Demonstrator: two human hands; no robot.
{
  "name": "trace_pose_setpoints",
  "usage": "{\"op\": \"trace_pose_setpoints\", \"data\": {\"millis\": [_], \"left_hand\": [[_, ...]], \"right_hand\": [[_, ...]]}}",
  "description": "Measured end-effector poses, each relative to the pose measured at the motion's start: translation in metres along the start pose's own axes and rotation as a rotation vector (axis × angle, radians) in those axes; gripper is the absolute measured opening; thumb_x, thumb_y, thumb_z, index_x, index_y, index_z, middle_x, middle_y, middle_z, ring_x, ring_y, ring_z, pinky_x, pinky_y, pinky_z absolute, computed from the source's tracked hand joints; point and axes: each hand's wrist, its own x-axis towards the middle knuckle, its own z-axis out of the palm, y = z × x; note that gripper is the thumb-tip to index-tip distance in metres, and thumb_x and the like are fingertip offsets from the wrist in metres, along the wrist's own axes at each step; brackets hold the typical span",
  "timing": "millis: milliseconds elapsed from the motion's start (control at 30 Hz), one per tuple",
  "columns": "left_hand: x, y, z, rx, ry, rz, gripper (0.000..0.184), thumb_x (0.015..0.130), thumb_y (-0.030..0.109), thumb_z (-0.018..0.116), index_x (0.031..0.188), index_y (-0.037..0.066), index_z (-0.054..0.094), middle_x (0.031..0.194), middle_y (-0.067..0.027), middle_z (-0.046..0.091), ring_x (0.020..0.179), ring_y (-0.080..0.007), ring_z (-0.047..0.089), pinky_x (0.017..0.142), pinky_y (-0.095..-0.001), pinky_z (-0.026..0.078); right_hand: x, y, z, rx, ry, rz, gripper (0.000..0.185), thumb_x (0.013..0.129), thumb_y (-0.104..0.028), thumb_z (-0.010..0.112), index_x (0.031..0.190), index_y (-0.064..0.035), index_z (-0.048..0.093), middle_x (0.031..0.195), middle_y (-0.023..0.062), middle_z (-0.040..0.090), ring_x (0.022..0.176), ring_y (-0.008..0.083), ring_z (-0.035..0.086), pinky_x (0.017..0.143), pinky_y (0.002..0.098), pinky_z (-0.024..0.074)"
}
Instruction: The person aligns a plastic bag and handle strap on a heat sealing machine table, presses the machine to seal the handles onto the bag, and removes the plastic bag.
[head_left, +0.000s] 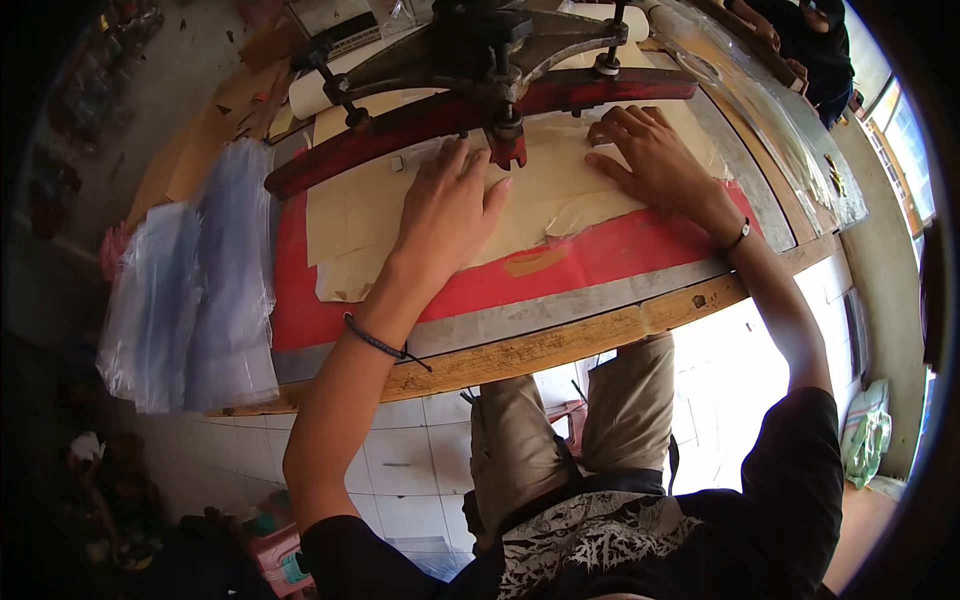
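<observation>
My left hand lies on tan sheet material, fingers stretched forward and thumb apart. Its fingertips come close to the red metal bar of a press. My right hand rests farther right on the same tan material with its fingers spread. By its fingertips is a small dark block, partly hidden; I cannot tell if the hand touches it. Between my hands a red notched bracket hangs from the press. A red sheet lies under the tan material, whose front edge is ragged with torn bits of tape.
A stack of clear plastic sleeves hangs over the table's left side. The wooden table edge runs before my legs. The dark press frame spans the back. Transparent sheets lie at right. Another person is at the far right.
</observation>
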Motion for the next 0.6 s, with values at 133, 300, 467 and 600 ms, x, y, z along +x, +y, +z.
{"op": "trace_pose_setpoints", "data": {"millis": [133, 300, 467, 600], "left_hand": [[0.003, 0.003, -0.004, -0.108, -0.131, -0.080, 0.040, 0.098, 0.028, 0.055, 0.123, -0.003, 0.056, 0.130, -0.0192, 0.056, 0.116, -0.0391, 0.057, 0.100, -0.0457, 0.047], [0.003, 0.005, -0.009, -0.067, -0.131, -0.057, 0.040, 0.097, 0.027, 0.055, 0.125, -0.001, 0.056, 0.128, -0.0179, 0.058, 0.116, -0.0365, 0.058, 0.096, -0.0442, 0.050], [0.002, 0.007, -0.009, -0.093, -0.090, -0.060, 0.038, 0.097, 0.026, 0.055, 0.122, -0.002, 0.056, 0.124, -0.0201, 0.060, 0.108, -0.0386, 0.062, 0.092, -0.0467, 0.052], [0.002, 0.004, -0.007, -0.061, -0.091, -0.039, 0.037, 0.097, 0.026, 0.054, 0.122, -0.001, 0.055, 0.121, -0.0209, 0.061, 0.104, -0.0397, 0.063, 0.089, -0.0471, 0.053]], "right_hand": [[-0.002, 0.000, 0.002, 0.066, -0.006, 0.001, 0.028, 0.097, -0.029, 0.059, 0.108, -0.0037, 0.064, 0.109, 0.0130, 0.061, 0.110, 0.0313, 0.057, 0.101, 0.0420, 0.0415], [-0.003, -0.001, 0.000, 0.094, 0.009, 0.012, 0.028, 0.096, -0.026, 0.059, 0.111, -0.0028, 0.063, 0.113, 0.0140, 0.061, 0.111, 0.0325, 0.057, 0.102, 0.0422, 0.0421], [-0.003, -0.001, 0.000, 0.024, -0.015, -0.001, 0.030, 0.095, -0.023, 0.058, 0.117, -0.0027, 0.062, 0.118, 0.0142, 0.061, 0.114, 0.0327, 0.057, 0.104, 0.0425, 0.0409], [-0.005, 0.002, 0.006, 0.057, 0.035, -0.006, 0.029, 0.094, -0.020, 0.056, 0.118, -0.0032, 0.062, 0.117, 0.0139, 0.060, 0.114, 0.0324, 0.056, 0.105, 0.0432, 0.0402]]}}
